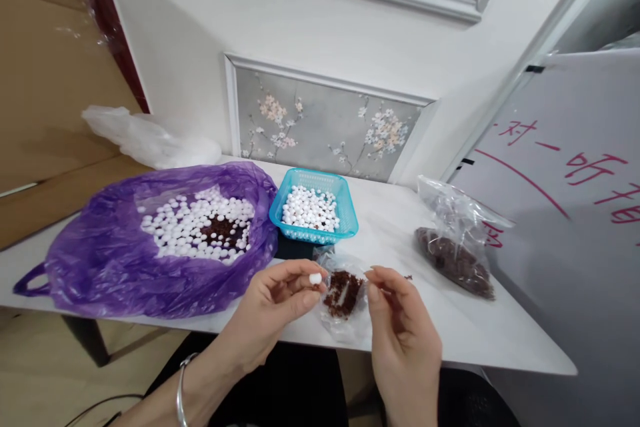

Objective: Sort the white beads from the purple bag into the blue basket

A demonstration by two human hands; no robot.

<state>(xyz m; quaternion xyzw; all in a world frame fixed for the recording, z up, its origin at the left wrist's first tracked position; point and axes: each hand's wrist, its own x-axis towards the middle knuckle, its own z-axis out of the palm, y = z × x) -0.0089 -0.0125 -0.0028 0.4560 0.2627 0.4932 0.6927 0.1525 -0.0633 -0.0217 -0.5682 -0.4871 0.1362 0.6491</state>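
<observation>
From the head camera, my left hand (pixel 283 300) slants in from the lower left, thumb and fingers pinching a small white piece (pixel 315 278) beside the clear bag (pixel 345 331) of brown shreds; the piece is too small to tell its long axis. My right hand (pixel 403 337) points upward, fingers curled toward the thumb; whether they grip anything, I cannot tell.

- White pellet (pixel 315 278): smooth, matt.
- Brown crumbs (pixel 344 305): rough, crumbly, matt.
- Small clear bag (pixel 343 332): thin plastic film, glossy.
- Basket (pixel 349 203): translucent blue plastic, perforated, light gloss.
- Purple bag (pixel 120 287): crinkled plastic film, glossy.
- Tabletop (pixel 480 337): smooth, low sheen.
- Bangle (pixel 181 387): polished metal.
- Brown panel (pixel 40 73): cardboard, matt.
</observation>
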